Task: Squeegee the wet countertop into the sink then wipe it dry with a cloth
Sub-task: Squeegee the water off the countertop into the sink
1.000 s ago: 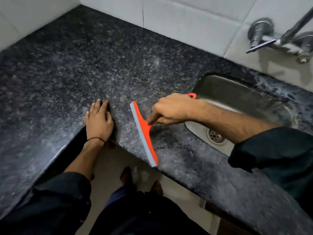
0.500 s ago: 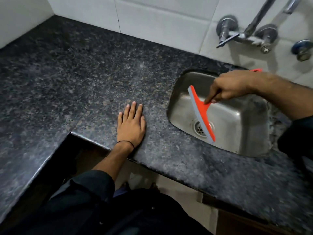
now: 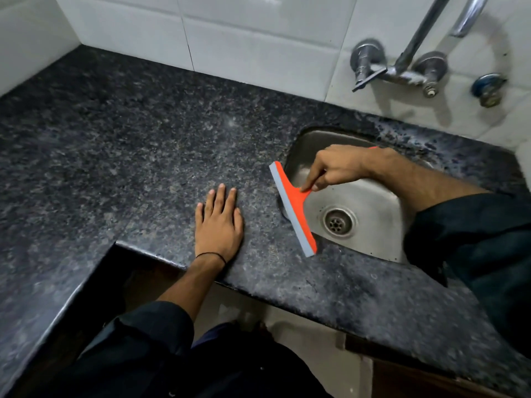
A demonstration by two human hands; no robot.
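You have one squeegee [image 3: 293, 209] here, orange with a grey rubber edge, and one steel sink [image 3: 370, 214] set into the dark speckled countertop [image 3: 120, 145]. No cloth can be seen in this view.

Your right hand [image 3: 337, 165] holds the squeegee by its handle. The fingers are closed around the handle, and the index finger is stretched down onto the orange part where the handle meets the blade. Most of the handle is hidden under your hand; only a small orange tip shows behind your wrist. The blade lies along the left edge of the sink. Its far end is above the counter just beside the sink rim, its middle part crosses over the basin, and its near end is at the front rim. I cannot tell if the rubber edge touches the stone.

Your left hand [image 3: 219, 222] lies flat on the countertop, palm down, left of the squeegee and apart from it. Its fingers are straight and close together, holding nothing. There is one thin black band [image 3: 211, 256] around that wrist.

Inside the sink you have one round drain [image 3: 336, 222] and no other object.

On the white tiled wall [image 3: 253, 38] behind the sink there is one metal tap fitting [image 3: 399, 67], and one more small valve [image 3: 488, 87] at its right.
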